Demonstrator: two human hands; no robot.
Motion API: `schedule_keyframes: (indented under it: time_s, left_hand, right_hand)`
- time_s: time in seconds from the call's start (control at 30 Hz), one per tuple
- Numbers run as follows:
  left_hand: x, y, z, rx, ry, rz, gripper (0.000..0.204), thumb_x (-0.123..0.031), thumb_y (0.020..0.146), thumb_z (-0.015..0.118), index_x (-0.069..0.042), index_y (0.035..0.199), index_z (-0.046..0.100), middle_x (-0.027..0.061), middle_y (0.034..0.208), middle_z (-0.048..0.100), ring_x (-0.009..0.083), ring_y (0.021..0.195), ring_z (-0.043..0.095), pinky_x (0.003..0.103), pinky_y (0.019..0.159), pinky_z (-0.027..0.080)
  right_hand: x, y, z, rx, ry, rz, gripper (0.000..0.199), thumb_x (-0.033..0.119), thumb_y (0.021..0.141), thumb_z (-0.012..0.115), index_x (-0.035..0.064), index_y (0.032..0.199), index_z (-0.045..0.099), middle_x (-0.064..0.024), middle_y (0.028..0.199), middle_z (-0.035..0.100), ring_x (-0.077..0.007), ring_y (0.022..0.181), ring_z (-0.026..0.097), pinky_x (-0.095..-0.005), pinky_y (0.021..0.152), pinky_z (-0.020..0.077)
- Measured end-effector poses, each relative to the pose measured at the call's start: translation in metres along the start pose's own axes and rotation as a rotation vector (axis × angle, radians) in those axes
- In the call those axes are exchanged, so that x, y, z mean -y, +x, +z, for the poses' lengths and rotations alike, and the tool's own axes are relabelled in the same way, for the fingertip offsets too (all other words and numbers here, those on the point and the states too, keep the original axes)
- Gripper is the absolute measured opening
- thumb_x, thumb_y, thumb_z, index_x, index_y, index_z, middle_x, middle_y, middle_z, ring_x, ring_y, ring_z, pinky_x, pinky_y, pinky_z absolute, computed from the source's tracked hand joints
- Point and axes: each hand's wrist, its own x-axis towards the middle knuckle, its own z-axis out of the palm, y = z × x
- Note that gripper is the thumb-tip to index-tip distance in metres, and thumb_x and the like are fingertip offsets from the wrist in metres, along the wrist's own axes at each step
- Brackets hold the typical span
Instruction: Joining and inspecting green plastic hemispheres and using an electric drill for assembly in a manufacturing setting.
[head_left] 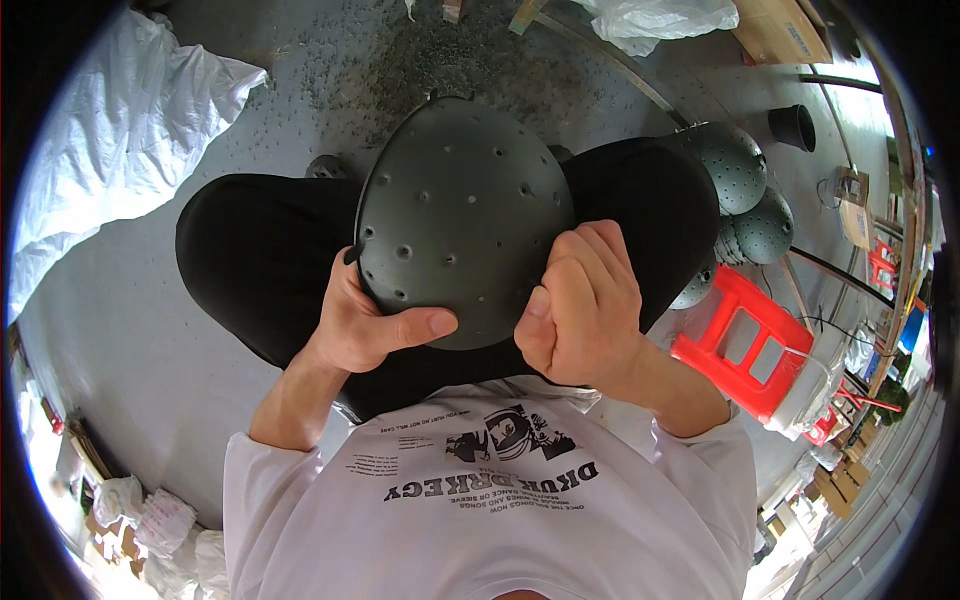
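A dark grey-green plastic dome with holes scattered over it [465,200] rests across my lap, its rounded side facing up. My left hand [375,325] grips its lower left rim, the thumb lying over the curved surface and the other fingers hidden behind the edge. At the lower right of the dome, my right hand [585,305] is closed in a fist with the thumb pressed against the curled fingers. Whatever that fist may hold is hidden. It is up against the dome's side.
Several similar perforated domes [725,165] lie beyond my right knee, with a red plastic stool [745,345] nearer. White sheeting [130,130] covers the far left. Dark bits [430,60] litter the floor ahead. A black pot [792,127] and a cardboard box [785,30] are at far right.
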Motion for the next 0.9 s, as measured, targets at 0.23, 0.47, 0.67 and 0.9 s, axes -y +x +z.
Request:
schedule_keyframes:
  time_s: [0.23,0.47,0.67,0.9]
  left_hand:
    - [0.001,0.000,-0.001,-0.034,0.046,-0.001,0.036,0.003,0.076,0.079,0.001,0.110,0.066,0.0059,0.099,0.071,0.0119,0.087,0.065,0.026,0.080,0.052]
    - [0.003,0.002,-0.001,-0.059,0.025,0.038,0.033,0.003,0.077,0.079,0.001,0.108,0.067,0.0054,0.099,0.071,0.0119,0.087,0.065,0.026,0.079,0.051]
    - [0.002,0.000,-0.002,-0.103,0.016,0.026,0.034,0.001,0.076,0.079,0.000,0.108,0.067,0.0053,0.099,0.071,0.0122,0.087,0.065,0.027,0.080,0.051]
    - [0.004,0.000,-0.004,-0.133,0.047,0.078,0.034,-0.001,0.077,0.078,0.001,0.109,0.066,0.0060,0.099,0.071,0.0133,0.088,0.065,0.028,0.082,0.052]
  right_hand:
    - [-0.010,0.004,0.007,0.031,0.010,-0.001,0.022,0.007,0.065,0.063,0.0047,0.075,0.044,-0.0120,0.073,0.042,-0.0290,0.061,0.045,-0.0403,0.061,0.0399]
    - [-0.017,0.007,0.015,0.036,0.053,0.022,0.021,0.008,0.067,0.063,0.0056,0.074,0.043,-0.0102,0.070,0.044,-0.0296,0.061,0.047,-0.0404,0.063,0.0400]
    - [-0.015,0.015,0.014,0.035,-0.015,0.028,0.021,0.010,0.068,0.065,0.0078,0.072,0.045,-0.0061,0.066,0.046,-0.0257,0.059,0.048,-0.0379,0.064,0.0377]
    - [-0.014,0.024,0.003,0.085,0.015,0.094,0.019,0.010,0.069,0.065,0.0097,0.070,0.047,-0.0056,0.063,0.049,-0.0247,0.056,0.050,-0.0369,0.063,0.0363]
